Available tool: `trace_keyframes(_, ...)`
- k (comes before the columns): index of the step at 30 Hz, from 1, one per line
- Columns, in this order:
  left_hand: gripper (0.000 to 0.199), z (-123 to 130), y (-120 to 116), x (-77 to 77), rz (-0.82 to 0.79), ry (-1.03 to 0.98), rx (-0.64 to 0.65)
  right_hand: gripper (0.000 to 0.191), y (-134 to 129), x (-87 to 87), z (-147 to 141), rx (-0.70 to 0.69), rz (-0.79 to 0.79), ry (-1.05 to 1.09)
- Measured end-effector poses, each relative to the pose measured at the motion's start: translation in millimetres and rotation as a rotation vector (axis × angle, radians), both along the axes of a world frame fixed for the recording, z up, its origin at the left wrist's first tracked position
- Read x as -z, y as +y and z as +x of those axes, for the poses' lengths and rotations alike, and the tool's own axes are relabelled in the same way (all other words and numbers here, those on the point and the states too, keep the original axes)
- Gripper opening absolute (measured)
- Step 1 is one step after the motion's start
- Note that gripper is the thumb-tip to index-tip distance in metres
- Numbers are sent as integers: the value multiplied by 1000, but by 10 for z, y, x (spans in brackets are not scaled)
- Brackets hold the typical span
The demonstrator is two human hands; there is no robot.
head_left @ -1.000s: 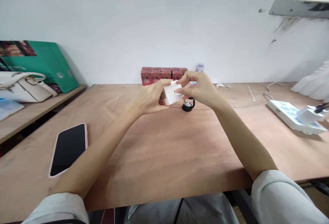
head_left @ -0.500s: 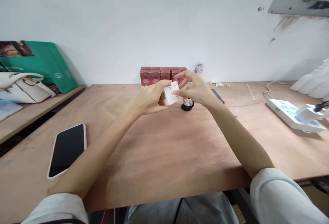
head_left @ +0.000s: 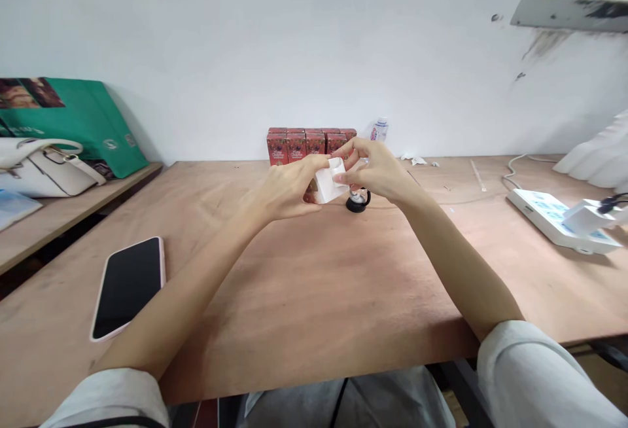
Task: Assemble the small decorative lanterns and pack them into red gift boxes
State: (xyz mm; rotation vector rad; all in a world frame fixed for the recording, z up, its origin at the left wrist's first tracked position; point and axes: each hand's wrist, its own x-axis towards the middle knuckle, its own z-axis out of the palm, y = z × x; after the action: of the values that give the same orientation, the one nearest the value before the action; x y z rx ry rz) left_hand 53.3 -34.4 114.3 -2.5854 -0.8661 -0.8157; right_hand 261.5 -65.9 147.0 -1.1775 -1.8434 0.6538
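Note:
A small carton (head_left: 330, 187), white on its flap end and red-brown on the side, is held up over the table. My left hand (head_left: 284, 189) is closed around its body from the left. From the right, my right hand (head_left: 377, 169) pinches the white end flap between thumb and fingers. My fingers hide part of the carton. Behind it stand several red printed boxes (head_left: 296, 146) in rows against the wall. Just below my right hand sits a small round object (head_left: 358, 201) with a black base and silvery top, partly covered.
A phone (head_left: 130, 287) lies at the left, near my left forearm. A white power strip (head_left: 549, 218) with plugs and a cable is at the right. A small bottle (head_left: 379, 129) stands by the wall. A white handbag (head_left: 46, 167) and green bag (head_left: 93, 127) are at far left.
The carton has turned slightly, and its white end flap is now folded differently under my right fingers. Both hands stay in nearly the same place.

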Motion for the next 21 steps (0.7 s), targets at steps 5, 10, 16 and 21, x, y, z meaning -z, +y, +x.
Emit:
trace_keyframes(5, 64, -7, 16, 13, -5, -12, 10, 33, 54, 46, -14, -8, 1, 26)
trace_keyframes(10, 64, -39, 72, 44, 62, -125, 193, 48, 138, 65, 32, -68, -73, 91)
trace_keyframes(16, 66, -27, 115, 28, 242, -197, 389, 67, 149, 84, 8, -330, -371, 269)
trace_keyframes(21, 54, 38, 95, -27, 169, -164, 383, 64, 157, 85, -94, -449, -518, 482)
